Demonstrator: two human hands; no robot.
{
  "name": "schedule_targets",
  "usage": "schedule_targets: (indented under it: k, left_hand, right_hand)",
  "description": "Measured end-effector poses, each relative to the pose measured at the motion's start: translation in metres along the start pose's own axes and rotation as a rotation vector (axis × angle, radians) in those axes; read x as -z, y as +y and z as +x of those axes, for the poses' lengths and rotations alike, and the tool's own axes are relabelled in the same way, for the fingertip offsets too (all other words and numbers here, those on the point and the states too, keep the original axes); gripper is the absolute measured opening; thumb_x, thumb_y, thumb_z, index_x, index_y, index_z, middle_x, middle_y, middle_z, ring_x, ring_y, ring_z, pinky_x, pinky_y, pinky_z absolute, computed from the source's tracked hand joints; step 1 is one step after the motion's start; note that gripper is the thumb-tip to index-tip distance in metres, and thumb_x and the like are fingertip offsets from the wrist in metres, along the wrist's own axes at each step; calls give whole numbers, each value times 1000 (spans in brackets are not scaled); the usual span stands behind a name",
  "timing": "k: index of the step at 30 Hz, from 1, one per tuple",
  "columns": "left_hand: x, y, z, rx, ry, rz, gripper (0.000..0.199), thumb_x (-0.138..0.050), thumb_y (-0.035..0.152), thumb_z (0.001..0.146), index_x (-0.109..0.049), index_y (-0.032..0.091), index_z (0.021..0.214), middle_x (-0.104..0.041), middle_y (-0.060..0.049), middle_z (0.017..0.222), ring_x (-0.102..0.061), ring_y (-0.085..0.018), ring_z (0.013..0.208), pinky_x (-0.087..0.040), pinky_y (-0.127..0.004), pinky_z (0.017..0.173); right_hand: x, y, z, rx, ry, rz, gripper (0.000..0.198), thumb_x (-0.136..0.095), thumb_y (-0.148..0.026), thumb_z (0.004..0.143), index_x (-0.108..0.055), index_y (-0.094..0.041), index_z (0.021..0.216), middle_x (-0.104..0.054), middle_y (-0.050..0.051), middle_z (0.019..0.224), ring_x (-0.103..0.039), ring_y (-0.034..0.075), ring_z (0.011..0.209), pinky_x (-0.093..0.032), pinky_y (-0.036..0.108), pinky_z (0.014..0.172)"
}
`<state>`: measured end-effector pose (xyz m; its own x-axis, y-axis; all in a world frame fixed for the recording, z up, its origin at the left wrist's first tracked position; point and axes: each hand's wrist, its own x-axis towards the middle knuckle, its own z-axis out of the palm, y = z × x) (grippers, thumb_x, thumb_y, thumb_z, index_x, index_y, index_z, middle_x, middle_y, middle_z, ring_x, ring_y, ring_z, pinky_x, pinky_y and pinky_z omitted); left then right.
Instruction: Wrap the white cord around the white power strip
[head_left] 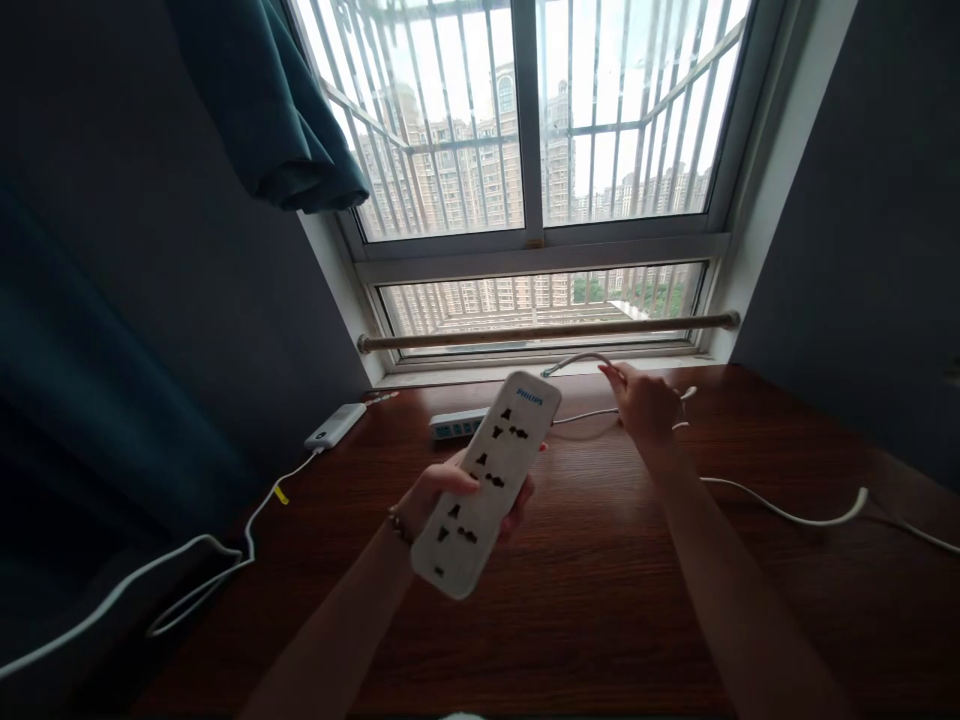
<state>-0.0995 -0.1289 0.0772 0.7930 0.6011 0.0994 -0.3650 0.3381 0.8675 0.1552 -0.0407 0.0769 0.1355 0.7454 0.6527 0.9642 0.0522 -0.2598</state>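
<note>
Bench [585,580] reaching toward five o'clock, far edge at twelve, white power strip [489,502] mid-view, clasped in our left hand [437,488], long axis seven-to-one, logo [529,397] toward one, right hand [651,402] at the strip's two o'clock, pinching white cord [581,357]

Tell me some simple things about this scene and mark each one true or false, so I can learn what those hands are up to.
1. The left hand holds a white power strip marked PHILIPS. True.
2. Only one of the hands holds something. False: the right hand pinches a pale cable.
3. A second strip lies on the brown wooden tabletop. True.
4. The white power strip has plugs in it. False: its visible sockets hold none.
5. Cloth hangs only at the right of the picture. False: a blue curtain hangs at the left of the window.
</note>
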Motion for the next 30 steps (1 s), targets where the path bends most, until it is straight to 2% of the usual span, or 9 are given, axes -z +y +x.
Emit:
schedule_targets:
  k: [4,7,9,17,21,24,26,28,30]
  left_hand:
    - [-9,27,41,-71,274,332,39,-54,25,70,-52,9,105,-54,-13,92,-55,-19,73,-43,-31,62]
    - [3,29,62,-129,533,654,38,-61,24,67,-51,12,101,-55,-7,84,-55,-17,66,-42,-28,57]
    - [16,24,69,-132,568,761,37,-61,26,67,-51,13,101,-56,-5,83,-55,-16,65,-42,-27,56]
    - [38,9,66,91,425,1204,28,-61,30,66,-59,15,89,-59,0,78,-54,-16,68,-40,-23,59]
    - [35,11,65,293,139,1368,30,-68,35,61,-62,17,84,-60,2,76,-55,-16,72,-40,-22,64]
    - [29,17,62,448,-94,1281,38,-73,33,55,-62,17,88,-61,3,79,-56,-17,74,-41,-21,63]
    - [26,21,59,471,-172,1188,44,-75,32,54,-62,17,93,-62,2,82,-56,-18,75,-42,-21,61]
    - [21,22,56,416,-174,1093,45,-75,30,53,-63,15,94,-63,0,84,-57,-18,76,-43,-21,61]
    - [15,20,55,306,-79,963,41,-73,29,55,-63,12,91,-64,-3,84,-58,-20,76,-44,-23,63]
  right_hand:
    - [11,-13,-18,262,-329,-105,44,-36,-48,90,-67,-17,84,-64,11,72,-60,19,69,-36,25,62]
    - [26,-20,-25,424,-488,-137,39,-44,-47,86,-68,-17,84,-66,12,81,-61,21,78,-38,25,67]
    - [37,-21,-24,485,-550,-148,33,-48,-42,85,-69,-17,85,-66,12,84,-61,21,81,-38,25,69]
    - [46,-39,-21,688,-555,56,23,-57,-39,78,-70,-20,78,-66,7,77,-58,17,74,-32,23,62]
    - [33,-43,-17,684,-586,314,26,-72,-43,61,-68,-19,71,-61,0,62,-51,12,60,-26,22,54]
    - [22,-33,-10,647,-759,712,33,-74,-44,57,-66,-15,70,-58,-2,60,-49,10,59,-30,20,53]
    - [15,-25,-6,600,-867,1000,37,-72,-45,60,-67,-12,74,-58,1,64,-50,11,61,-35,20,55]
    - [7,-20,-4,525,-890,1159,40,-68,-46,65,-68,-9,81,-60,3,69,-52,13,63,-37,21,56]
    - [-2,-21,-6,433,-861,1174,42,-60,-47,72,-67,-9,87,-61,5,72,-53,13,63,-38,22,55]
